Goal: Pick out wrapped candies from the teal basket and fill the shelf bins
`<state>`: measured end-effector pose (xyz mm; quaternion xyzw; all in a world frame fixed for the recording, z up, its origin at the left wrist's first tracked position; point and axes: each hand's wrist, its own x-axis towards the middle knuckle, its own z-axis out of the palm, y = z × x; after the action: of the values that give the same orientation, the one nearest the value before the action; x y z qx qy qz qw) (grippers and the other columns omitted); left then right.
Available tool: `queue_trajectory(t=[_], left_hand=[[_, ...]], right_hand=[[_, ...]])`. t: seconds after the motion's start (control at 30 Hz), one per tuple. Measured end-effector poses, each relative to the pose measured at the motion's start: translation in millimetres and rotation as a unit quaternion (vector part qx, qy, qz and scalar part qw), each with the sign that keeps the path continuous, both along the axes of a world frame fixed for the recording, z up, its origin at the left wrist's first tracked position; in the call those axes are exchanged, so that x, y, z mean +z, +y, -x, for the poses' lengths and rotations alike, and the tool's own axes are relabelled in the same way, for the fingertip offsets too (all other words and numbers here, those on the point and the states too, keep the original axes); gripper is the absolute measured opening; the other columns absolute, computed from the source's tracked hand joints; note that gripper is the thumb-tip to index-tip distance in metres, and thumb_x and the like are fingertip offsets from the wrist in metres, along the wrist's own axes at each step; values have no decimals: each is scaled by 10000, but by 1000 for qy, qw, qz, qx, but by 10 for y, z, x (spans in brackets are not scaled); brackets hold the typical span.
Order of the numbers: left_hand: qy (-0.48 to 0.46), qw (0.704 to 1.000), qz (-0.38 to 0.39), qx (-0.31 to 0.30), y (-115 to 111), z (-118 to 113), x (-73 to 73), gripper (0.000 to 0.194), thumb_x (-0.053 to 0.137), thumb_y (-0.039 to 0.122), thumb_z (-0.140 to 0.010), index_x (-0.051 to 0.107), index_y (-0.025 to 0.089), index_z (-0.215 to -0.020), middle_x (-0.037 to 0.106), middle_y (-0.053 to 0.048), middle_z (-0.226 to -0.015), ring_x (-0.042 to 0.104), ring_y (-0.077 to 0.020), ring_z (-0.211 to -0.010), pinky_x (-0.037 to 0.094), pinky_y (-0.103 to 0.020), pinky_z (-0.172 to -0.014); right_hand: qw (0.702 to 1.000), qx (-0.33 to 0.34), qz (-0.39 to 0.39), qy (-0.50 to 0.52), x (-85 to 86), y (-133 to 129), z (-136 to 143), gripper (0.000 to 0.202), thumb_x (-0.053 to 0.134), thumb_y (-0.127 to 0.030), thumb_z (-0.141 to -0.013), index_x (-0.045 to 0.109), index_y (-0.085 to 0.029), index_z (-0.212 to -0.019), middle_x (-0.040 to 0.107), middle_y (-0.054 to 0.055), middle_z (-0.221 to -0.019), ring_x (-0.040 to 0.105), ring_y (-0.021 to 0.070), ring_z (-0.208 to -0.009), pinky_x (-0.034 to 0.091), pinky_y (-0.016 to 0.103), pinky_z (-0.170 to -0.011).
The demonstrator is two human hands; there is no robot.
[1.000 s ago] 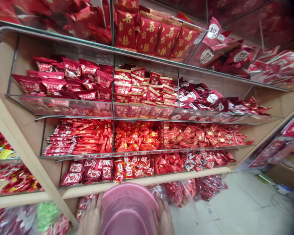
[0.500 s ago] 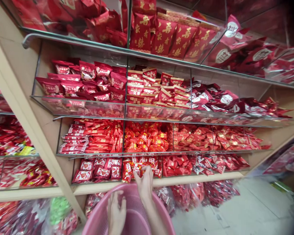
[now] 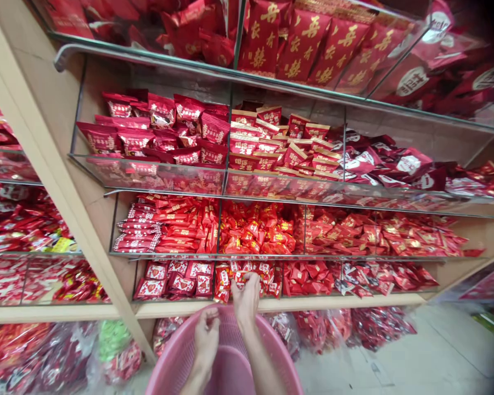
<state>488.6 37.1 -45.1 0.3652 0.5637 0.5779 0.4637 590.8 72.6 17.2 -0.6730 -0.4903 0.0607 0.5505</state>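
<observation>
A pink plastic basket (image 3: 282,359) stands below the lowest shelf, its bottom bare where it shows. My right hand (image 3: 246,299) reaches over its far rim to the small red candy packets (image 3: 223,282) in the bottom compartment. Its fingers are bent at the packets; whether they grip one is too small to tell. Over the left inside of the basket is my left hand (image 3: 207,332), its fingers curled together, and what they hold, if anything, is hidden.
Glass-fronted shelves of red packets rise above, with a metal rail (image 3: 148,59) near the top. A wooden post (image 3: 66,181) stands left. Clear bags of packets (image 3: 382,326) lie on the tiled floor (image 3: 448,351).
The shelves and basket have shifted slightly right in view. My left hand has moved up and right, and its fingers have curled in. My right hand remains at the bottom compartment.
</observation>
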Motion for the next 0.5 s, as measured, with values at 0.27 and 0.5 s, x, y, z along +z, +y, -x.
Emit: queue_trajectory(t=[0.27,0.5], left_hand=[[-120,988,91,-41,-120,-84,104,315,664,356,-622,569,165,-854,640,-55,-862,634,-179,-786,502,-310,-705],[-65,996,64,-7,-113,-82,238,182,572,290,-744,531,159,-864,636,-78,-839,627,-162,-735,508,-293,-667]], right_hand=[[964,18,-32,264,12,-7,-97,372,660,-375,-649,439,-190,-884,505,9,-825,488,136,-720,412,258,-664],[787,126,-27,603,84,-326,-382,461,719,-340,-609,475,-236,-986,582,-17,-888,570,101,-717,476,240,-660]])
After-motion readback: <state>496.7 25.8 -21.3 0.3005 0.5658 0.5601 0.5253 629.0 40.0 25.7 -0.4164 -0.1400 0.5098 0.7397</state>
